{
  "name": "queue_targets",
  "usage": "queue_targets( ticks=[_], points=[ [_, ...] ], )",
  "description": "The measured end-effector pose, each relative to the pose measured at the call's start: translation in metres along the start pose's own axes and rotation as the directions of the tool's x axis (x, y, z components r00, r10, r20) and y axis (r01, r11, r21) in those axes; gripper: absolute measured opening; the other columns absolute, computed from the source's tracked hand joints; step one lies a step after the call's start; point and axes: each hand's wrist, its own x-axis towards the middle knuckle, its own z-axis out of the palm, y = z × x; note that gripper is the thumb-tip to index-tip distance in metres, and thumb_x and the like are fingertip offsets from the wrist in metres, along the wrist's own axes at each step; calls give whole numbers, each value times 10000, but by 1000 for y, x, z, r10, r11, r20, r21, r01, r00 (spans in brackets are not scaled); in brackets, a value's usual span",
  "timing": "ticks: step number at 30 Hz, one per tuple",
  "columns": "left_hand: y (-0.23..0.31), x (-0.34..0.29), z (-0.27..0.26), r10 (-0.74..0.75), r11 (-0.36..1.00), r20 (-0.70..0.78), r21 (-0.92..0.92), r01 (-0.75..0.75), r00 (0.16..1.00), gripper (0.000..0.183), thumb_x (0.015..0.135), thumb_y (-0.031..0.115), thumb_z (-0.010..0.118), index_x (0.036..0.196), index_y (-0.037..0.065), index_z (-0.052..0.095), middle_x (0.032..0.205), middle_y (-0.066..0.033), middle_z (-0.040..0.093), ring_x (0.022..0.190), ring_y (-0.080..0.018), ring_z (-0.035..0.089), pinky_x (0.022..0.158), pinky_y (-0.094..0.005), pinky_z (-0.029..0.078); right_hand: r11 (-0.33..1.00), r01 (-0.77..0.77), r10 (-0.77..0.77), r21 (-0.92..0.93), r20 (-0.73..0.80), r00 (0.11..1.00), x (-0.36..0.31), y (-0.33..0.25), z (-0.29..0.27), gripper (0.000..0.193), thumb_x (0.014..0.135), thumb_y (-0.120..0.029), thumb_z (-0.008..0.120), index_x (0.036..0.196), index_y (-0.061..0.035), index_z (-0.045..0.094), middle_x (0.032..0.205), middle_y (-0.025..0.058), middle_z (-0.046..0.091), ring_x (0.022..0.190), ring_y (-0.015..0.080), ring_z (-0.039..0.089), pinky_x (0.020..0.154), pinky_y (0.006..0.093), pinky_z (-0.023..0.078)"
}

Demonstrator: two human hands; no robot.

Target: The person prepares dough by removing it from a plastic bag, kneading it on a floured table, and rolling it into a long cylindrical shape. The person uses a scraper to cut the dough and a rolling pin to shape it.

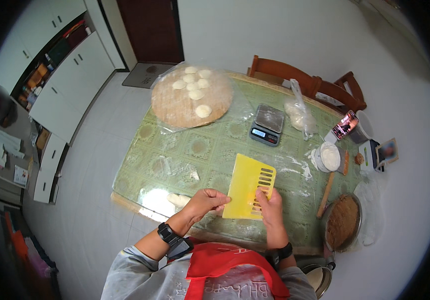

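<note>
A flat yellow dough scraper [242, 185] with a row of slots is held up in front of me, over the near part of the table. My right hand [270, 207] grips its slotted side, thumb across the slots. At its lower left edge, my left hand [207, 202] pinches with thumb and fingertips closed. Beside my left wrist a pale roll of dough [178, 200] lies on the green tablecloth [200, 145], partly hidden by the hand. On the far left, several round dough pieces [203, 111] rest on a round wooden board [167, 102] with clear plastic film about it.
A digital kitchen scale [267, 125] stands beyond the scraper, with a plastic bag of dough [300, 117] to its right. Along the right side are a tub of flour [329, 157], a phone [345, 125], a rolling pin [326, 195] and a metal bowl of brown filling [344, 222]. Wooden chairs [290, 72] stand behind.
</note>
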Motion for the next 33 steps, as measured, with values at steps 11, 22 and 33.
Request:
queue_targets(
  ticks=[11, 22, 33],
  points=[
    [1, -31, -35, 13, 958, -335, -267, -108, 942, 150, 851, 145, 688, 840, -5, 683, 737, -21, 645, 602, -67, 536, 586, -188, 451, 993, -15, 52, -120, 312, 949, 13, 1, 60, 150, 896, -75, 595, 1018, 0, 552, 911, 53, 616, 751, 107, 614, 636, 252, 532],
    [2, -15, -83, 30, 875, -349, -444, -193, 937, 143, 845, 151, 696, 855, 10, 681, 795, -14, 650, 681, -74, 564, 637, -193, 479, 966, -76, 168, -247, 377, 911, 14, 7, 92, 157, 908, -75, 573, 1043, 0, 545, 928, 51, 612, 760, 122, 613, 649, 272, 546],
    [5, 19, -115, 43, 817, -330, -531, -223, 943, 147, 879, 154, 658, 896, 9, 650, 798, -10, 634, 692, -74, 566, 640, -186, 485, 951, -104, 209, -292, 354, 912, 23, 21, 106, 157, 896, -69, 588, 1033, -1, 552, 903, 55, 610, 759, 130, 612, 639, 283, 547]
  ],
)
